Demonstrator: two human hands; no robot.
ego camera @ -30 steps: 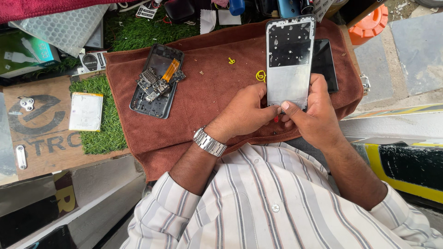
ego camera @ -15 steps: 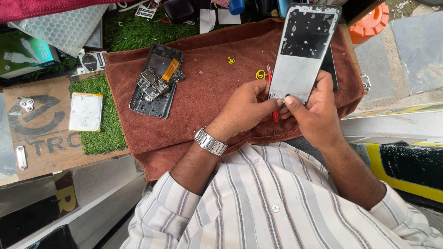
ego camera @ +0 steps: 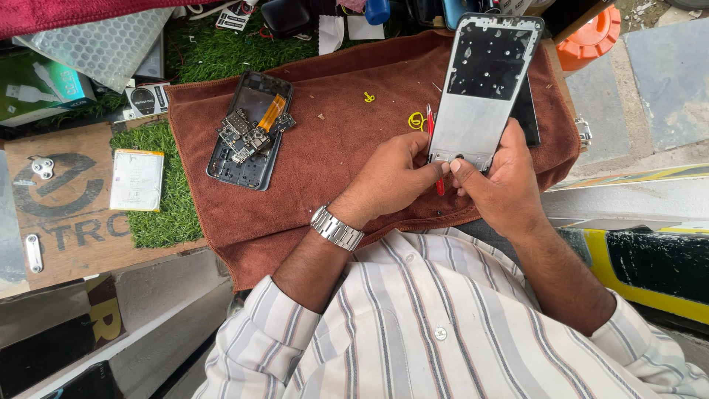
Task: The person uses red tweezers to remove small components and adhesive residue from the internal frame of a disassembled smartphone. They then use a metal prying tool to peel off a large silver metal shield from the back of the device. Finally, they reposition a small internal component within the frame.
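Note:
I hold a silver phone frame [ego camera: 481,89] upright above a brown towel [ego camera: 347,155]. My right hand [ego camera: 502,185] grips its lower edge, thumb on the bottom rim. My left hand [ego camera: 391,174], with a metal watch at the wrist, pinches the frame's lower left corner and also holds a thin red-handled tool [ego camera: 434,148] alongside it. A dark phone part [ego camera: 526,111] lies on the towel behind the frame, mostly hidden.
A dark phone back shell [ego camera: 247,133] with loose boards and an orange flex cable lies on the towel's left. A white battery [ego camera: 136,179] rests on green turf. Small yellow bits [ego camera: 416,120] lie on the towel. An orange object [ego camera: 591,33] sits at top right.
The phone frame has been raised and tilted slightly to the right, further from me. Both hands stayed at its lower end.

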